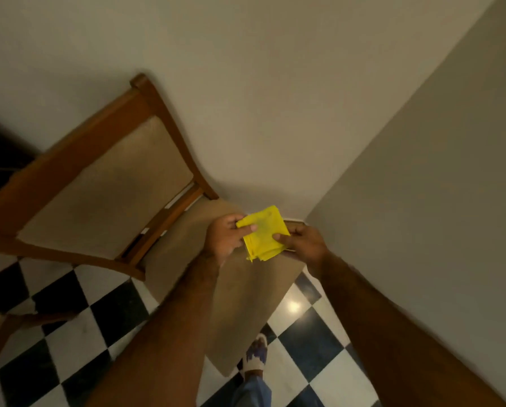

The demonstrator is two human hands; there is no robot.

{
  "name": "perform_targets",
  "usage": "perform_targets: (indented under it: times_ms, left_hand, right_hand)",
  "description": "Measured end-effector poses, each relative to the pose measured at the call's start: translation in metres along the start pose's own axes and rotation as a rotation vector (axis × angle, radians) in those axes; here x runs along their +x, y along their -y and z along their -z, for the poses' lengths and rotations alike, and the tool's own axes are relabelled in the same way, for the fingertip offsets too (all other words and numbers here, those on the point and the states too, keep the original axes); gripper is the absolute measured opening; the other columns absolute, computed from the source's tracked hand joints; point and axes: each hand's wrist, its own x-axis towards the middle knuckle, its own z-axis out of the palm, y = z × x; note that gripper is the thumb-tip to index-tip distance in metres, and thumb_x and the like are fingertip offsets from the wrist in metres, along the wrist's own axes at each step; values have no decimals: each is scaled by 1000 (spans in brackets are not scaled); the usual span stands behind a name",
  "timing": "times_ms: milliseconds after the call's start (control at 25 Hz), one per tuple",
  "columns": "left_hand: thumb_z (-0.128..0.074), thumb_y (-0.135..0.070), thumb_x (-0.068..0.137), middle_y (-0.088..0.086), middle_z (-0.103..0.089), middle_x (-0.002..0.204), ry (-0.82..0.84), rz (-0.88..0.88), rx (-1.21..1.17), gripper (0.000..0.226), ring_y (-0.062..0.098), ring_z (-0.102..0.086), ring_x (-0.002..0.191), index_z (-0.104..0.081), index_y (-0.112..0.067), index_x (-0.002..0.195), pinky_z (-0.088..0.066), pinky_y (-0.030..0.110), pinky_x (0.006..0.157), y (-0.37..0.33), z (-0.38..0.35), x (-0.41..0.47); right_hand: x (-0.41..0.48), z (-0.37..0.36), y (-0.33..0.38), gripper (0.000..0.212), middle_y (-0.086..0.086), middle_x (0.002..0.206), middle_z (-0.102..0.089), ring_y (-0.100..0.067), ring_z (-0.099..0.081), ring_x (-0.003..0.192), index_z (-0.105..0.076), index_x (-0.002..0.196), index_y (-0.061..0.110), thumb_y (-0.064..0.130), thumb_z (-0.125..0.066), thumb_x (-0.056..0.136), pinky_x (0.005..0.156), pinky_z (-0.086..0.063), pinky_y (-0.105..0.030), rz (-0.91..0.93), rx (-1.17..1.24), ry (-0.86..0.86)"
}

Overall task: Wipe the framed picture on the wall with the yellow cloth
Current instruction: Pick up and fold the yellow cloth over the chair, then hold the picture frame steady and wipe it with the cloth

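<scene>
Hands meet over the seat of the wooden dining chair (99,183): the left hand (224,237) and right hand (303,242) each close thumb against fingers on an opposite edge of the folded yellow cloth (263,233), likely squaring it into a pad for wiping. The framed picture is not in view above the chair, and no writing or brand can be read anywhere.
</scene>
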Motion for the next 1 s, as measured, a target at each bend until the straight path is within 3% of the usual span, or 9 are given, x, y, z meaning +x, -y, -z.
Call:
perform_targets:
  times_ms: [160,240,360,480,600,720,840,1000]
  left_hand:
    - [-77,-1,81,-5,-75,70,67,-155,24,14,6,-70,63,-69,-12,86,-60,26,58,-82,-45,-38]
    - [-78,-3,80,0,-74,75,89,-240,16,14,9,-70,66,-70,-11,88,-61,26,60,-122,-72,-68]
    - [-79,-5,80,8,-74,84,128,-332,-2,15,15,-71,71,-71,-10,92,-62,28,64,-171,-105,-101]
    - [-78,-3,80,9,-73,83,190,-440,-9,16,13,-71,68,-70,-7,93,-60,25,60,-225,-145,-147]
    - [-78,-5,81,10,-71,84,233,-561,6,20,7,-70,64,-69,-2,98,-58,22,58,-280,-186,-197]
    - [-79,-8,80,14,-71,87,268,-652,17,25,12,-70,67,-69,1,101,-58,24,58,-324,-219,-232]
    - [-80,-13,80,15,-72,90,290,-753,36,24,22,-70,77,-70,-2,99,-60,27,60,-368,-249,-266]
    - [-80,-16,81,12,-71,90,305,-898,-3,27,22,-70,80,-70,-5,104,-62,29,63,-435,-284,-324]
  right_hand:
    - [-81,45,67,36,-18,101,-74,-18,-73,77,-69,110,-6,6,-81,78,63,-61,-24,170,-24,-83]
    - [-126,69,95,36,-19,103,-74,-20,-74,80,-69,111,-7,3,-80,79,70,-63,-29,253,-12,-98]
    - [-182,97,131,32,-19,106,-71,-27,-69,95,-69,114,-4,2,-74,83,94,-59,-41,330,-47,-106]
    - [-253,131,166,37,-20,110,-71,-27,-67,99,-67,120,-6,3,-73,84,100,-55,-46,434,-77,-145]
    - [-325,164,202,37,-19,106,-71,-24,-69,91,-68,118,-7,3,-75,83,91,-60,-38,551,-107,-208]
    - [-385,189,230,36,-18,100,-71,-19,-69,79,-69,116,-7,2,-77,82,73,-62,-25,641,-122,-270]
    - [-440,210,258,35,-18,101,-72,-20,-70,81,-70,113,-6,3,-79,80,72,-63,-24,717,-136,-326]
    - [-517,227,301,34,-17,100,-72,-21,-70,84,-70,112,-4,4,-79,80,70,-62,-22,860,-134,-423]
